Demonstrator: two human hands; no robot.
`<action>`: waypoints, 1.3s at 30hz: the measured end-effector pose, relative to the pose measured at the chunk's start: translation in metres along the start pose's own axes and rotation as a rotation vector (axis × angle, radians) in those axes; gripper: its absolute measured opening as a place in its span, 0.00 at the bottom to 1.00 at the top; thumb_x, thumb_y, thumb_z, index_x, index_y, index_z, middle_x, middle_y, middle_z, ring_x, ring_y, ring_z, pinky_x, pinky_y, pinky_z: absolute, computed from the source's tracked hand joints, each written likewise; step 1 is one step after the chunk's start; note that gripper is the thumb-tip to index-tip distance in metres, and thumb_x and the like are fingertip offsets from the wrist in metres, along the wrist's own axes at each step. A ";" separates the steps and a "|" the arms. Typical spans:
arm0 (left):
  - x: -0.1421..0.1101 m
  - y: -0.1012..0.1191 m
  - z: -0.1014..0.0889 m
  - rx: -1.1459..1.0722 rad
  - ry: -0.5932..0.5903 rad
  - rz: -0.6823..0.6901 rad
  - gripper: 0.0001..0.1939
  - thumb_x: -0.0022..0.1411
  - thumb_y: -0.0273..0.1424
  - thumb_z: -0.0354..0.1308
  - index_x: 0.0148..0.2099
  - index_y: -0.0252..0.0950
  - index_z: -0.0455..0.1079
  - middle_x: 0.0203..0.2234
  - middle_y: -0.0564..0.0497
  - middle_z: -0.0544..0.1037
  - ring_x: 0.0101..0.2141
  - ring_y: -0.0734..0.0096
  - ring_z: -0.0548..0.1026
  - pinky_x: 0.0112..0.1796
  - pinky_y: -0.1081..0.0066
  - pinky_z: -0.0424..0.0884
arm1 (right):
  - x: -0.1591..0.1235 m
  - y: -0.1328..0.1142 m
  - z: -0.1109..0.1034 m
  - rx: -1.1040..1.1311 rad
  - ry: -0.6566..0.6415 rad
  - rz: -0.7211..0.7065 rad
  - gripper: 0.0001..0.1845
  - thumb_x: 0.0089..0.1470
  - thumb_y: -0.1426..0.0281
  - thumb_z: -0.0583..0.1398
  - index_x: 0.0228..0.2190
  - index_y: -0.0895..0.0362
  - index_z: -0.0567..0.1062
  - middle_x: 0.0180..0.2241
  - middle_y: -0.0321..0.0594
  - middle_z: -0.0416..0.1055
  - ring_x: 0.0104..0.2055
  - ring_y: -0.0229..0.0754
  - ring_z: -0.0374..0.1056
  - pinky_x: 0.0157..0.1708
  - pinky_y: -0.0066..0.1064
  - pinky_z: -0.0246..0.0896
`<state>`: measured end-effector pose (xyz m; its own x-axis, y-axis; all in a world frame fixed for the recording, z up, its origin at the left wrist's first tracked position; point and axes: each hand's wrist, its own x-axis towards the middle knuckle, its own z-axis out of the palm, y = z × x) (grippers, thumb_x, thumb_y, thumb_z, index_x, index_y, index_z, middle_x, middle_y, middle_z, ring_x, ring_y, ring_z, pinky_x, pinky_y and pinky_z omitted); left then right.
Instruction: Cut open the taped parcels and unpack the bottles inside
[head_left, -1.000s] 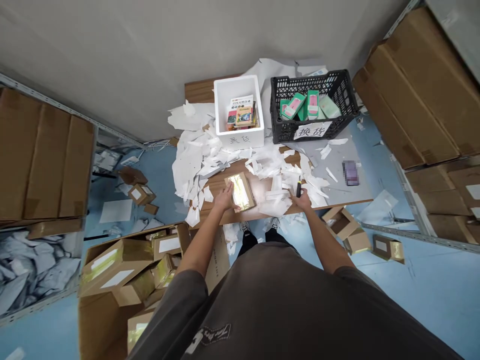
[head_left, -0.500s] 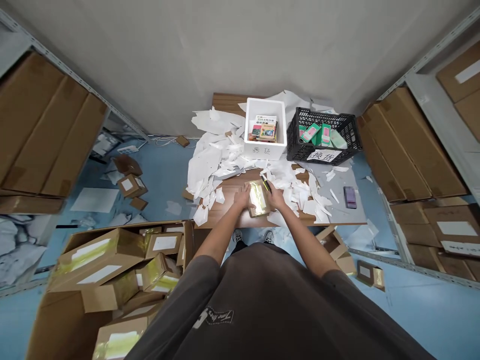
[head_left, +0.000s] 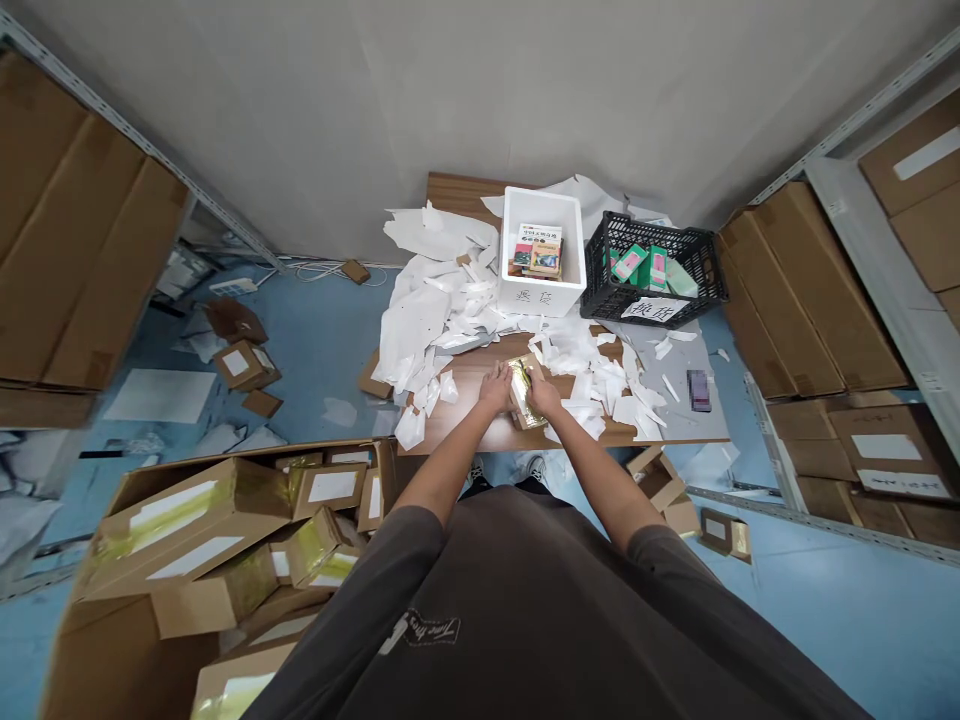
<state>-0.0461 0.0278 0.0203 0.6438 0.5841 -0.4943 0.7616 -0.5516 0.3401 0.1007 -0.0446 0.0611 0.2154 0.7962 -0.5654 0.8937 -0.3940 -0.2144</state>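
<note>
Head view, centre of frame: my left hand [head_left: 495,387] touches a flat brown cardboard box with shiny yellow tape [head_left: 523,404], its grip unclear; over the box, my right hand [head_left: 543,394] clasps a slim dark tool [head_left: 525,369].

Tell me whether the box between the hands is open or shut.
Looks shut: shiny tape runs along the box's top, no flap raised; left hand and right hand hide part.

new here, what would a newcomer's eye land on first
Probably the torn white paper strewn over the wooden table, beside and beyond the left hand, right hand and taped parcel. Next, the white box of books and black plastic crate behind them; then the carton of parcels at lower left.
</note>
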 end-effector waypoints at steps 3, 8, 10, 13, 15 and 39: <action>0.001 -0.007 -0.001 0.019 -0.004 0.057 0.70 0.55 0.49 0.76 0.84 0.36 0.35 0.81 0.35 0.37 0.79 0.44 0.37 0.74 0.49 0.50 | 0.002 -0.003 0.003 0.009 0.018 0.002 0.38 0.71 0.71 0.51 0.77 0.54 0.50 0.61 0.56 0.76 0.60 0.58 0.75 0.56 0.42 0.66; 0.009 -0.004 0.003 0.031 -0.010 0.052 0.72 0.54 0.46 0.77 0.84 0.34 0.33 0.80 0.30 0.37 0.79 0.42 0.37 0.73 0.49 0.51 | 0.006 -0.003 0.000 -0.008 -0.043 0.017 0.41 0.69 0.71 0.54 0.78 0.55 0.48 0.60 0.59 0.76 0.60 0.59 0.75 0.55 0.41 0.66; 0.013 -0.001 0.004 0.038 -0.020 0.039 0.73 0.53 0.45 0.78 0.83 0.33 0.32 0.80 0.29 0.37 0.79 0.40 0.36 0.74 0.48 0.51 | 0.006 -0.001 -0.002 -0.020 -0.052 0.008 0.42 0.69 0.71 0.55 0.77 0.55 0.48 0.60 0.59 0.76 0.60 0.59 0.75 0.54 0.41 0.67; 0.016 0.003 0.004 0.055 -0.039 0.025 0.74 0.52 0.44 0.78 0.83 0.32 0.32 0.80 0.28 0.38 0.79 0.38 0.36 0.73 0.47 0.52 | 0.004 0.000 -0.004 -0.037 -0.065 0.004 0.41 0.68 0.70 0.57 0.76 0.54 0.49 0.59 0.58 0.77 0.60 0.58 0.76 0.53 0.40 0.67; 0.017 0.004 0.003 0.055 -0.046 0.016 0.74 0.51 0.44 0.78 0.83 0.33 0.31 0.80 0.28 0.37 0.79 0.38 0.36 0.73 0.45 0.53 | 0.002 -0.002 -0.007 -0.049 -0.088 0.012 0.41 0.67 0.71 0.59 0.75 0.54 0.51 0.58 0.59 0.77 0.59 0.57 0.76 0.53 0.40 0.68; 0.013 0.020 -0.005 -0.011 -0.082 -0.112 0.71 0.51 0.36 0.77 0.83 0.35 0.34 0.80 0.31 0.34 0.79 0.38 0.34 0.74 0.44 0.45 | -0.128 0.056 0.007 0.040 -0.235 0.078 0.34 0.64 0.74 0.60 0.69 0.56 0.64 0.52 0.59 0.81 0.53 0.59 0.80 0.45 0.37 0.68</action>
<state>-0.0225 0.0275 0.0242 0.5468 0.5910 -0.5931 0.8295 -0.4786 0.2879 0.1200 -0.1723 0.1158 0.1818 0.6360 -0.7500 0.8609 -0.4715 -0.1912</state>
